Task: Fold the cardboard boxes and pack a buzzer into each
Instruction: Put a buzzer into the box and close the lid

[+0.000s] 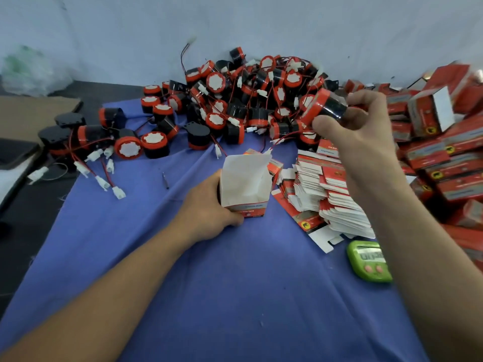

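One buzzer (325,108), pinched in right hand (358,134), hangs beyond and right of the open box (245,184), axis roughly level, red cap leftward. Left hand (209,212) clasps box upright on blue cloth (235,283). Buzzer probably needs tipping to enter.

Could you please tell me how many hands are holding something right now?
2: the left hand grips the open box on the cloth; the right hand holds a buzzer by the pile.

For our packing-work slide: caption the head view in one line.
Left hand grips an open cardboard box on the blue cloth; right hand holds a red-and-black buzzer.
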Available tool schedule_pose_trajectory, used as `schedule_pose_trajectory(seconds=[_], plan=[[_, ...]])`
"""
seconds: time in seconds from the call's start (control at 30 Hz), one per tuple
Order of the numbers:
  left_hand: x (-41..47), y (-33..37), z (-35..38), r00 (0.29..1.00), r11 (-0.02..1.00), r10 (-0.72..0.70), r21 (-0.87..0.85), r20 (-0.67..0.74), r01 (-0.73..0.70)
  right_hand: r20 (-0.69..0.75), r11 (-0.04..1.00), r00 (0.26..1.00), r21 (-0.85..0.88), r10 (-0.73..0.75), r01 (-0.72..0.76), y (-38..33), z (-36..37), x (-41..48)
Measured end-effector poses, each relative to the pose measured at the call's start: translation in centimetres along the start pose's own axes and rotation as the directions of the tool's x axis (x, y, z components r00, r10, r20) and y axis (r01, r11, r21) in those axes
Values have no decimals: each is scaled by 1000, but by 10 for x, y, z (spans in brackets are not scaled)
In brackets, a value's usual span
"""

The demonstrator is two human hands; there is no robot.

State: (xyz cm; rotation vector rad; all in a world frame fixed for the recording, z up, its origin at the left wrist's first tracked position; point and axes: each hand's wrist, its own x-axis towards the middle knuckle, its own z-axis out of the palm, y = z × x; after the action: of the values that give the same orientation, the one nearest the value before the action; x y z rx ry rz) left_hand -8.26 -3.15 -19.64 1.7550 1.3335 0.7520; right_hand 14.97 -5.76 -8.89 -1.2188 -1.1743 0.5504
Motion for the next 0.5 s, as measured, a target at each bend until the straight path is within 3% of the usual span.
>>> schedule_pose_trajectory(seconds=[0.1, 0.23, 0.3, 0.4, 0.43, 0.5], plan=[[-1, 1, 0, 1000, 1000, 1, -10, -2, -1, 10, 931, 999, 361, 45, -46, -17, -11, -28], [-1, 0, 1, 1000, 1000, -5, -27, 2, 5, 173, 629, 963, 731, 206, -266, -18, -16, -44], [-1, -1, 0, 1000, 999, -2, -33, 0, 2, 218, 544, 901, 735, 376, -405, -7, -10, -49], [-1, -1, 1, 1000, 999, 12, -34, 3, -12, 281, 464, 737, 627, 615, -626, 15, 0, -59], [0, -2, 1, 1000, 999, 14, -34, 0, -14, 303, 470, 696, 560, 651, -683, 22, 4, -63], [1, -2, 2, 1000, 999, 16, -34, -1, -16, 321, 561, 695, 420, 644, -714, 33, 8, -70]])
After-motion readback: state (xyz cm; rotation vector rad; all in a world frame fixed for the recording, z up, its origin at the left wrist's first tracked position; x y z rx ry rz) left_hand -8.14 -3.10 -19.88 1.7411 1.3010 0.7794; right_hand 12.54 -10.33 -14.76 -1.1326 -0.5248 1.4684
